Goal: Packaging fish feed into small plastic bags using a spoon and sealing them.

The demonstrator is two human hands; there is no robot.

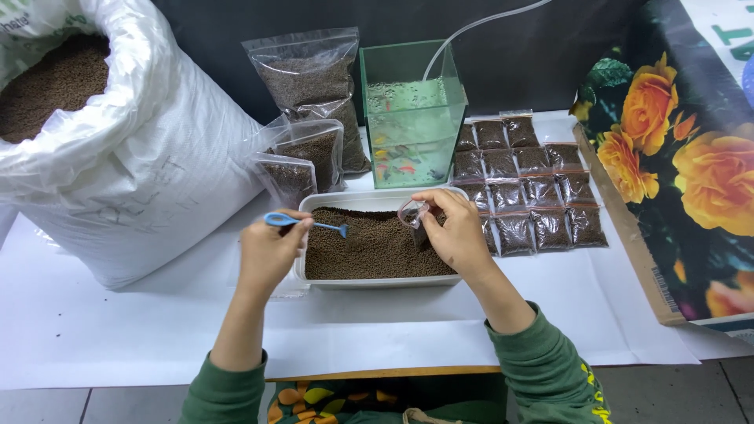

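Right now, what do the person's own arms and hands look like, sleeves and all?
Both hands are bare: no gloves, rings or watch show. The left hand and right hand come out of dark green long sleeves pushed up the forearms, with ribbed cuffs. The right sleeve carries yellow markings near the elbow; the left sleeve looks plain.

Pretty basic setup: the bench (118,338) is covered in white paper, with a dark backdrop (510,71) up at 12 o'clock. Grey floor tiles (667,392) show at 6 o'clock, and a flower-printed board (691,157) leans at 3 o'clock. Lighting's even.
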